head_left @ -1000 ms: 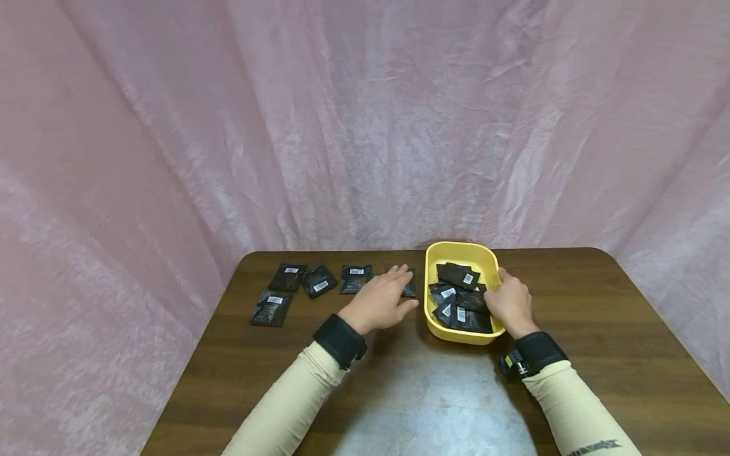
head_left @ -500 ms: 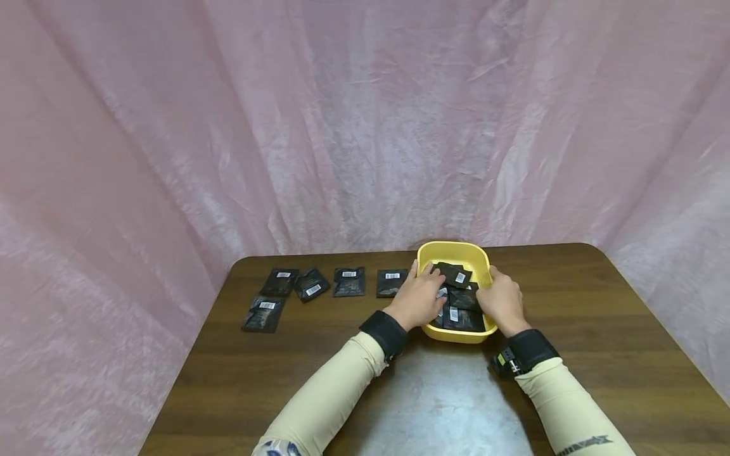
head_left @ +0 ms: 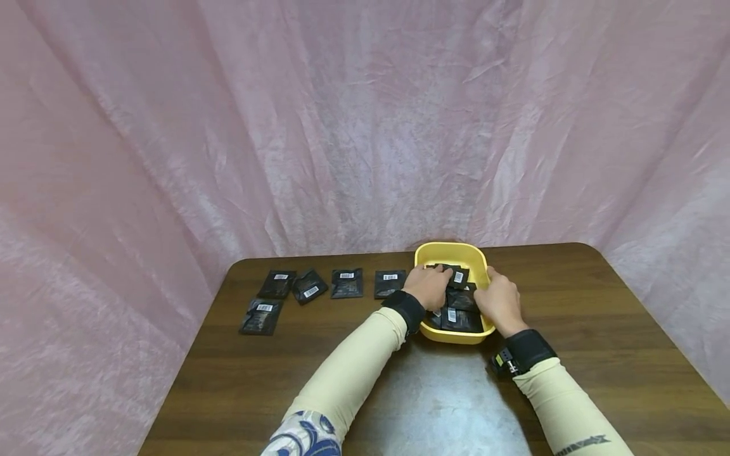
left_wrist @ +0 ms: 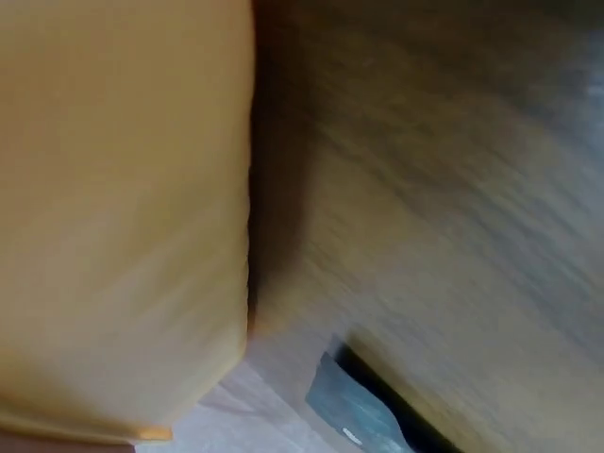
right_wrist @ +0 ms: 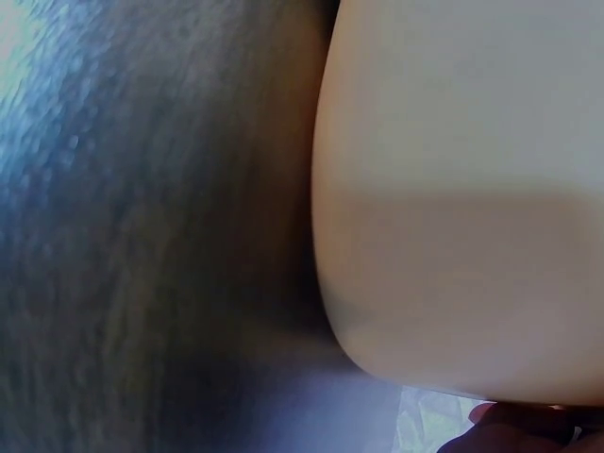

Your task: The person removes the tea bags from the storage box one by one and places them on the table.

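A yellow plastic tub (head_left: 453,339) stands near the table's back edge, with several flat black sachets (head_left: 462,320) bearing white barcode labels inside it. My left hand (head_left: 426,286) reaches over the tub's left rim, its fingers down among the upper sachets. Whether it pinches one is hidden. My right hand (head_left: 502,304) grips the tub's right rim, thumb side toward the inside. In the left wrist view the tub's wall (left_wrist: 123,208) fills the left side, with part of a loose sachet (left_wrist: 354,406) below. The right wrist view shows mostly the tub's outer wall (right_wrist: 462,236).
Left of the tub, more sachets lie on the wooden table (head_left: 228,392): one sachet (head_left: 390,284) close by, another sachet (head_left: 346,283) further left, and several at the far left, including the lower sachet (head_left: 261,316). A pink curtain (head_left: 353,126) hangs behind.
My left hand has moved right, from above the sachet beside the tub into the tub. That sachet now lies uncovered on the table. My right hand stays on the rim.
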Motion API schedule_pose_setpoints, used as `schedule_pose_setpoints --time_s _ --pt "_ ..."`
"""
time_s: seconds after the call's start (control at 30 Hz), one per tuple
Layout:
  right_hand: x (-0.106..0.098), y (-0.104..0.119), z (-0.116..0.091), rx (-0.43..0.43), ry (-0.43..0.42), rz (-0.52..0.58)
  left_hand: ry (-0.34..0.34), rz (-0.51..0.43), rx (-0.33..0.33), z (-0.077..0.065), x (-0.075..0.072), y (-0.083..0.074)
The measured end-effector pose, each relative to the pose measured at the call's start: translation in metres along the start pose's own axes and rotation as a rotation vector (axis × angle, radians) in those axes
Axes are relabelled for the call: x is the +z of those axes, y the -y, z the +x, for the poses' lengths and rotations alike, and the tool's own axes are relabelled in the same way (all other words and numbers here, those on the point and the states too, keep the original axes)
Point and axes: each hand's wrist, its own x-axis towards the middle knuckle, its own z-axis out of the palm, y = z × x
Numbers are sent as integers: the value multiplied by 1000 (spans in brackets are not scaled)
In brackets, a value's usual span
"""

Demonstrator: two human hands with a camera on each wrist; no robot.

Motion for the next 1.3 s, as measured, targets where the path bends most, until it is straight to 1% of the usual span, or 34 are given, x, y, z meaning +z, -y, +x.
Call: schedule_pose_setpoints --time_s 0.07,0.17,0.23,0.33,0.5,0.63,0.73,0.87,1.07,1.17,1.3 --pt "1 1 0 -2 3 3 6 8 -18 0 -1 0" --pt "0 1 1 -10 -6 8 -15 24 -24 -2 -4 1" --pt "0 1 1 -14 -15 9 -43 28 -22 -3 -4 1" --pt "-1 1 2 -13 -24 7 -105 15 -21 -4 -4 0" --pt "-1 -1 2 -20 -27 1 -217 -73 -41 -5 -1 1" --pt "-1 -1 2 -27 -38 2 -272 -131 -51 -6 0 1" --pt "-1 0 2 -26 -33 5 -282 -154 -59 -6 0 1" --pt "-1 0 1 -22 -26 10 -274 -175 -63 -6 3 1" --pt "-1 -1 0 -31 -40 5 -288 -233 -60 -7 4 1" --pt "-1 -1 0 -24 -28 5 -290 -254 -60 -9 2 2" --pt "-1 0 -1 -12 -6 4 -292 -257 -56 -11 1 4"
